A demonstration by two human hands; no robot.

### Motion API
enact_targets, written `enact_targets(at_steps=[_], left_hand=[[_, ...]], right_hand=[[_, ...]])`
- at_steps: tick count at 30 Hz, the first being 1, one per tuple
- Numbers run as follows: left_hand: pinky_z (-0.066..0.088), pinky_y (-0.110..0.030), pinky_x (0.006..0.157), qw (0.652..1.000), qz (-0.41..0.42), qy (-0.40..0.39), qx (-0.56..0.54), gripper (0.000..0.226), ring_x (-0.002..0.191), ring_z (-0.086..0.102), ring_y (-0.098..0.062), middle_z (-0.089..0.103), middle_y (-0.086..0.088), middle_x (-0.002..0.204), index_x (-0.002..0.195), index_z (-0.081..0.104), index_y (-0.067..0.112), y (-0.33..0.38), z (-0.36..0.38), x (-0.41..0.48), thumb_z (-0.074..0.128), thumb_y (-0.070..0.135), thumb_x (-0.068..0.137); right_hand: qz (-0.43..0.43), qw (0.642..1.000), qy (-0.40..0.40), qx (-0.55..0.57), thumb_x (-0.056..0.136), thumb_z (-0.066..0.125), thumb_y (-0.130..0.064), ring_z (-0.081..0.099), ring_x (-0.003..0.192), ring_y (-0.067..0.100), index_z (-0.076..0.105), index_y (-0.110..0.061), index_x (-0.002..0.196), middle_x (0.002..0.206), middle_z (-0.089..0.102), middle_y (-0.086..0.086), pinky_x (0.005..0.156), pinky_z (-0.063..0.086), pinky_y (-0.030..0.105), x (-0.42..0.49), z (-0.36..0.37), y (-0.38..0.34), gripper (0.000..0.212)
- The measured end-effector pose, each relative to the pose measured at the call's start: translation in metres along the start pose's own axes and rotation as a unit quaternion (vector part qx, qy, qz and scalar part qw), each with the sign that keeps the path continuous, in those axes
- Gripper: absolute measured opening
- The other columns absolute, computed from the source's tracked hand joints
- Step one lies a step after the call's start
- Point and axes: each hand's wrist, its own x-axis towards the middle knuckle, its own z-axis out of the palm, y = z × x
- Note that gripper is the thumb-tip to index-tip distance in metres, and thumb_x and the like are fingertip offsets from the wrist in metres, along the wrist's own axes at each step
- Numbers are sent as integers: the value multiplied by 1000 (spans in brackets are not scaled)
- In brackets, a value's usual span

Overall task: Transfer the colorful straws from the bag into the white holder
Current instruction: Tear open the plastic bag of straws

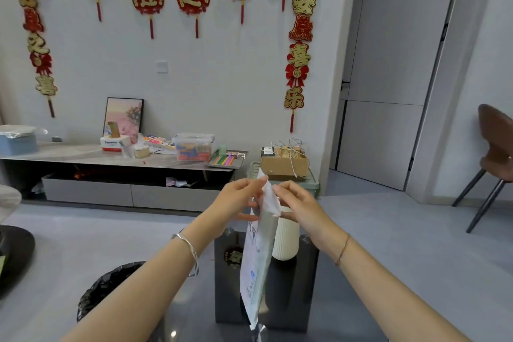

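A long white plastic bag [256, 261] with blue print hangs upright in front of me. My left hand [238, 197] pinches its top edge from the left. My right hand [298, 201] pinches the same top edge from the right, the two hands close together. What the bag holds is hidden. Just behind the bag a white ribbed holder [287, 239] stands on a dark square stool [294, 294]. Several colorful straws [224, 159] lie far off in a metal tray [238, 164] on the low cabinet.
A bin lined with a black bag [108, 289] stands at my lower left. The low grey cabinet [116, 158] along the wall carries boxes and a clear tub [193, 147]. A cardboard box [284, 165] rests on a green crate. A brown chair [494, 153] stands at right.
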Motion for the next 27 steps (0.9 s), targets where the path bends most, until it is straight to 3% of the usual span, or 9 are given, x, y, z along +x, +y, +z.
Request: enact_targets(at_steps=[4, 8, 11, 13, 16, 20, 23, 27], left_hand=[[58, -29, 70, 1000, 2, -4, 10, 33, 59, 53, -7, 56, 9, 60, 68, 54, 18, -1, 0, -4, 64, 48, 81], [53, -23, 69, 1000, 24, 16, 7, 35, 60, 50, -7, 53, 4, 65, 74, 51, 14, -2, 0, -4, 63, 45, 82], [47, -28, 73, 998, 46, 32, 1, 31, 63, 48, -10, 50, -2, 70, 77, 49, 12, 2, 0, 2, 62, 39, 85], [47, -31, 76, 997, 68, 45, 3, 28, 72, 50, -14, 51, -9, 78, 81, 49, 11, 6, -3, 9, 61, 36, 86], [48, -29, 76, 992, 107, 56, 28, 24, 77, 52, -17, 54, -12, 83, 82, 51, 9, 1, -11, 25, 59, 31, 88], [48, -19, 70, 991, 113, 72, 26, 25, 76, 55, -15, 58, -8, 79, 79, 52, 7, -34, -15, 32, 58, 29, 90], [48, -28, 79, 989, 116, 96, 11, 30, 80, 57, -16, 61, -7, 80, 81, 55, 4, -57, -18, 40, 58, 33, 89], [46, -45, 91, 982, 147, 115, -25, 38, 87, 57, -26, 59, -27, 92, 87, 52, -2, -69, -18, 42, 58, 36, 89]], right_hand=[[-6, 1000, -12, -13, 95, 51, -27, 59, 84, 7, 58, -9, 92, 94, 58, 6, 68, 54, 12, -7, 3, -7, 20], [-19, 1000, -4, 14, 93, 55, -24, 61, 88, 9, 60, -8, 92, 91, 61, 4, 78, 55, 19, -6, 8, -9, 17], [-46, 998, 26, 19, 91, 58, -22, 60, 89, 9, 59, -11, 87, 88, 63, -4, 86, 51, 27, 3, 15, -6, 12], [-74, 996, 48, 35, 90, 60, -18, 61, 89, 5, 58, -11, 83, 88, 64, -10, 84, 50, 20, 12, 21, -4, 10], [-101, 990, 50, 88, 90, 59, -13, 65, 92, -5, 54, -9, 81, 101, 69, -14, 74, 48, 8, 28, 28, 8, 11], [-65, 988, 31, 137, 87, 60, -21, 63, 110, 11, 57, -7, 86, 118, 68, -1, 92, 52, 23, 37, 37, 42, 15], [-58, 989, 22, 138, 79, 62, -37, 63, 110, 16, 63, -9, 94, 117, 67, 4, 92, 51, 25, 45, 42, 60, 32], [-85, 986, -9, 143, 80, 60, -34, 62, 111, 13, 65, -19, 85, 118, 68, -5, 94, 50, 24, 53, 40, 65, 17]])
